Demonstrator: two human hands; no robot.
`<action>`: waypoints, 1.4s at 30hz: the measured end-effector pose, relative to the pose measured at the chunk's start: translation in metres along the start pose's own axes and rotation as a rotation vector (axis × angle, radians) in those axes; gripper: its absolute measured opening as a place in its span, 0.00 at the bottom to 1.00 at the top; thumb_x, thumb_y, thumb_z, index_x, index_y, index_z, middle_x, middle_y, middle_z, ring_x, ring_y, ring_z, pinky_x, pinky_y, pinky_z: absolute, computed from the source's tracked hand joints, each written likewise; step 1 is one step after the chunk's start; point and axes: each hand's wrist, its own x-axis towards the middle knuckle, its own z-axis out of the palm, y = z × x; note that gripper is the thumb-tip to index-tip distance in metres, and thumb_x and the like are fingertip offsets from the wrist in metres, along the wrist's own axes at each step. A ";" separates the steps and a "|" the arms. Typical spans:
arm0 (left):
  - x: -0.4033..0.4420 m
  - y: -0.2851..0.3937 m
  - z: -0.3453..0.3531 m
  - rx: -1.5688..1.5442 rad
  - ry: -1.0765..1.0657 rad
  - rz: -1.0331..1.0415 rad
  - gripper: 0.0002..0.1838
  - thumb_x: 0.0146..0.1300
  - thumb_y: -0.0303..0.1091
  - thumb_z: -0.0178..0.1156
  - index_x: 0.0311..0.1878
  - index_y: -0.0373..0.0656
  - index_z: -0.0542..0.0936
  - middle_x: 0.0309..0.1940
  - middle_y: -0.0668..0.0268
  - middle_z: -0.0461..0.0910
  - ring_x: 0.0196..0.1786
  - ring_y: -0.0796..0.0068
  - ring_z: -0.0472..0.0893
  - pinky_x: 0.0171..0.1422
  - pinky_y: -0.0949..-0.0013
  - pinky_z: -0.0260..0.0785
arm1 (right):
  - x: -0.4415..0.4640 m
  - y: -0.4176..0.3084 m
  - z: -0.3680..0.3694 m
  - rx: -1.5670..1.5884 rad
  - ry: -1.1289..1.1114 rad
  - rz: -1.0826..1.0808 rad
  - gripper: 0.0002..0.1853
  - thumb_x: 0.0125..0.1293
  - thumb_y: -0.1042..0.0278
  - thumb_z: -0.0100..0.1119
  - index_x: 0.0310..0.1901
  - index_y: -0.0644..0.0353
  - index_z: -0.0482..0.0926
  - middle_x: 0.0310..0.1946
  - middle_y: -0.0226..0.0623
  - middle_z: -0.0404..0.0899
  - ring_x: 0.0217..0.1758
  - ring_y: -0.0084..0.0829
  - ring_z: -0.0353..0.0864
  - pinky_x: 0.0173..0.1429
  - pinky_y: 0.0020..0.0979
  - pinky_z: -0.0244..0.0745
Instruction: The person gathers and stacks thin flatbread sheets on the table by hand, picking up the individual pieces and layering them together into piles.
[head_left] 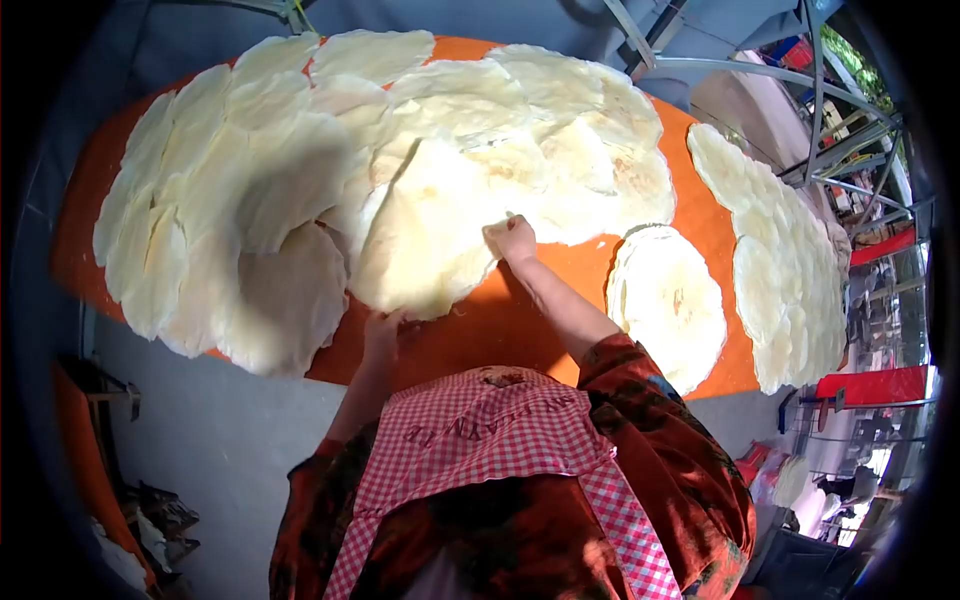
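Observation:
A large, thin, pale round sheet of dough or flatbread lies in front of me, its far edge overlapping other sheets. My right hand is closed in a pinch on the sheet's right edge. At its near edge is my left hand, with the fingers partly hidden and blurred, so its grip is unclear. Many similar sheets overlap across the orange tabletop. To the right of my right arm sits a round stack of sheets, brightly lit.
A second spread of overlapping sheets covers the far right. Metal frame bars stand behind at the upper right. Grey floor shows at the near left, beside a dark rack. My checked apron is close to the table edge.

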 end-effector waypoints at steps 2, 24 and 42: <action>-0.018 0.008 0.008 -0.014 -0.005 -0.036 0.16 0.65 0.33 0.56 0.54 0.40 0.73 0.42 0.64 0.79 0.41 0.69 0.80 0.41 0.64 0.76 | -0.009 -0.008 -0.002 0.234 -0.002 0.106 0.28 0.49 0.62 0.70 0.47 0.73 0.74 0.41 0.48 0.81 0.41 0.39 0.81 0.47 0.32 0.75; 0.016 -0.002 -0.009 0.464 0.124 0.423 0.11 0.66 0.31 0.58 0.46 0.35 0.76 0.40 0.60 0.80 0.39 0.70 0.80 0.43 0.66 0.73 | 0.043 -0.024 -0.027 0.494 -0.304 -0.035 0.13 0.58 0.75 0.60 0.45 0.69 0.79 0.34 0.38 0.82 0.33 0.28 0.79 0.41 0.28 0.75; 0.003 -0.038 -0.020 1.076 0.071 0.820 0.06 0.59 0.26 0.61 0.38 0.39 0.76 0.32 0.56 0.76 0.35 0.58 0.77 0.38 0.62 0.71 | 0.125 -0.010 -0.067 0.488 -0.153 0.202 0.22 0.47 0.70 0.71 0.44 0.71 0.80 0.39 0.48 0.82 0.39 0.38 0.82 0.45 0.33 0.76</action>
